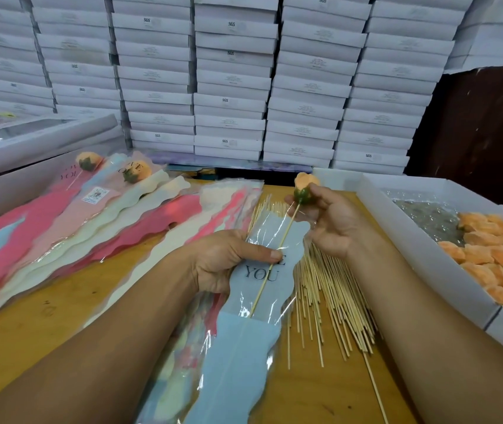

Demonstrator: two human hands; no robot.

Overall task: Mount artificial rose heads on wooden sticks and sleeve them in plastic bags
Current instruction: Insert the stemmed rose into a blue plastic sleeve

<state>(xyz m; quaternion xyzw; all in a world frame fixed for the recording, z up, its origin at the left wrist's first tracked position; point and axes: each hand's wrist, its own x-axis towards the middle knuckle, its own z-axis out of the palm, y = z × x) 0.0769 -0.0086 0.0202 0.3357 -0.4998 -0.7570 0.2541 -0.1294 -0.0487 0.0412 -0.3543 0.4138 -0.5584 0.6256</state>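
While sticks (329,289) underlie the bag (244,338), boxes (232,87) loom behind.

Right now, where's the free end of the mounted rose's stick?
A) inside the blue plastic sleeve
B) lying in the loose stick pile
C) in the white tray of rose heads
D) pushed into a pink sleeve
A: the stick runs from the rose head in the right hand down into the blue sleeve, which the left hand grips.

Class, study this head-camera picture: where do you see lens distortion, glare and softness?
Head view: the wide lens bows the stacked white boxes outward at the edges; glare streaks the clear blue sleeve that the left hand pinches; print on the boxes is soft; the rose head gripped by the right hand is slightly blurred; lighting is even, shadows faint.
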